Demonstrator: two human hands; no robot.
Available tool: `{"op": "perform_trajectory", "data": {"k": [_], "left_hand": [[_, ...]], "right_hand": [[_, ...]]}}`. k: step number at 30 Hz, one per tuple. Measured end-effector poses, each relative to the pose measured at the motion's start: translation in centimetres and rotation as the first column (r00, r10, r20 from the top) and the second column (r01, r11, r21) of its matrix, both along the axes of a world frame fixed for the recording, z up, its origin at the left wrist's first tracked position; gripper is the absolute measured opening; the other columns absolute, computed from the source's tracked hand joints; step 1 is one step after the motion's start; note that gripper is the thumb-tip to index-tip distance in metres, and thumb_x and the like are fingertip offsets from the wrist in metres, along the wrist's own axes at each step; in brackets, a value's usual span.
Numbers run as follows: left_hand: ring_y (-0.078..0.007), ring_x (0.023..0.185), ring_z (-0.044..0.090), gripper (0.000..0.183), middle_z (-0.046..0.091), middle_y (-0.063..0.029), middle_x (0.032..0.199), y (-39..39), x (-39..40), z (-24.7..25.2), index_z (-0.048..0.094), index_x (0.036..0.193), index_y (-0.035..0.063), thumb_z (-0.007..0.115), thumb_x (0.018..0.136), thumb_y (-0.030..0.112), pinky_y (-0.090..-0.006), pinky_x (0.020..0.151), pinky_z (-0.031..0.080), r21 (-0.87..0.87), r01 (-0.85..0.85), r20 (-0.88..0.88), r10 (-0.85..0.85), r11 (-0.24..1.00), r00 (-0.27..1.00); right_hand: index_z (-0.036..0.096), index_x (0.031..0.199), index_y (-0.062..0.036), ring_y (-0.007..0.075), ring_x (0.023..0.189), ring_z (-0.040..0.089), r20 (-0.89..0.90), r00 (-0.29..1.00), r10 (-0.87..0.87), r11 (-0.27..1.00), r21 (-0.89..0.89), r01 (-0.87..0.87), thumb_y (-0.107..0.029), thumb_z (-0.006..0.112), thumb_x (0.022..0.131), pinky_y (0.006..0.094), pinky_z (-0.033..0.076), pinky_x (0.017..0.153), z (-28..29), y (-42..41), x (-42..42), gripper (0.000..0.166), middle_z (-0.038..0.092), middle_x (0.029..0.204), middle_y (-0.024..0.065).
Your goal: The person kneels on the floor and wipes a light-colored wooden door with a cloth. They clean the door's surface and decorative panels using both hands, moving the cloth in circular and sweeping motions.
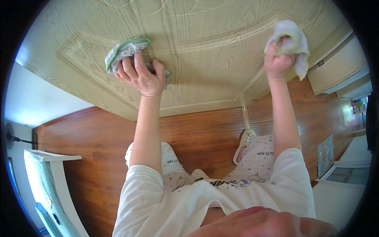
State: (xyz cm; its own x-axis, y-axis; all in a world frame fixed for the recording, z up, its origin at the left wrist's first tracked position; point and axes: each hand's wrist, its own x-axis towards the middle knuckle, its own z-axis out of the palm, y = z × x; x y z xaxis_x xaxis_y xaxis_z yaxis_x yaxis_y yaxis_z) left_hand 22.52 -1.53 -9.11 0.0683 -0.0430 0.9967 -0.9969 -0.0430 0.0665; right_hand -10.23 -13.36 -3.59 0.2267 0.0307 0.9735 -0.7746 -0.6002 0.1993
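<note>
Before me stands a light wood-grain door [201, 74] with raised moulding around its panel. My left hand [142, 74] grips a bunched grey cloth with green edging [125, 53] against the panel, left of its middle. Part of this cloth is hidden behind the fingers. Near the door's right side, my right hand [279, 62] holds a white cloth with a yellow edge [290, 32]. That cloth is folded around the fingers, and a corner hangs down; whether it touches the door I cannot tell.
Brown wood flooring [103, 142] runs under the door. At the left is a white-framed bed [59, 177], with a standing fan [10, 136] behind it. Farther right are another wooden door [337, 65], a small mat [325, 155] and a white cabinet [340, 192].
</note>
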Motion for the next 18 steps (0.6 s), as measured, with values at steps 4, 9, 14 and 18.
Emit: {"op": "perform_trajectory", "data": {"k": [4,9,14,18], "left_hand": [[-0.0401,0.114,0.033,0.049,0.041,-0.0195,0.123,-0.2,-0.2,0.1,0.05,0.121,0.003,0.058,0.075,0.02,-0.0564,0.098,0.024,-0.005,0.009,-0.002,-0.009,1.0,1.0],[-0.039,0.115,0.033,0.05,0.041,-0.0183,0.124,-0.3,0.1,-0.1,0.051,0.121,0.004,0.059,0.074,0.02,-0.0559,0.098,0.023,-0.024,0.027,-0.004,-0.027,0.999,1.0],[-0.0372,0.116,0.034,0.05,0.041,-0.0158,0.124,-0.8,0.2,-0.5,0.054,0.119,0.0072,0.059,0.071,0.022,-0.0554,0.097,0.022,-0.032,0.016,-0.04,-0.018,0.999,0.999],[-0.0401,0.114,0.033,0.048,0.041,-0.02,0.124,-0.1,0.2,-0.2,0.05,0.121,0.0016,0.058,0.077,0.022,-0.0558,0.099,0.024,0.0,-0.005,-0.007,0.005,1.0,1.0]], "right_hand": [[0.061,0.102,0.0005,0.0352,0.092,0.058,0.094,0.993,-0.065,0.924,0.382,0.025,-0.021,0.059,0.085,0.0457,0.044,0.085,-2.3,2.0,1.8,0.027,0.062,0.096,0.0173],[0.053,0.12,-0.0028,0.0374,0.108,0.055,-0.144,0.969,0.202,0.872,0.476,-0.112,-0.022,0.067,0.078,0.049,0.04,0.097,-4.4,4.9,6.0,0.048,0.058,0.118,0.0168],[0.056,0.116,-0.0037,0.0331,0.097,0.06,0.009,0.981,0.192,0.942,0.278,-0.187,-0.021,0.065,0.08,0.0427,0.047,0.082,-2.8,0.8,0.8,0.042,0.062,0.109,0.0152],[0.06,0.106,-0.0011,0.0337,0.084,0.062,0.125,0.992,0.009,0.982,0.184,-0.032,-0.019,0.059,0.084,0.0428,0.048,0.072,-0.2,1.4,0.9,0.029,0.065,0.093,0.0152]]}}
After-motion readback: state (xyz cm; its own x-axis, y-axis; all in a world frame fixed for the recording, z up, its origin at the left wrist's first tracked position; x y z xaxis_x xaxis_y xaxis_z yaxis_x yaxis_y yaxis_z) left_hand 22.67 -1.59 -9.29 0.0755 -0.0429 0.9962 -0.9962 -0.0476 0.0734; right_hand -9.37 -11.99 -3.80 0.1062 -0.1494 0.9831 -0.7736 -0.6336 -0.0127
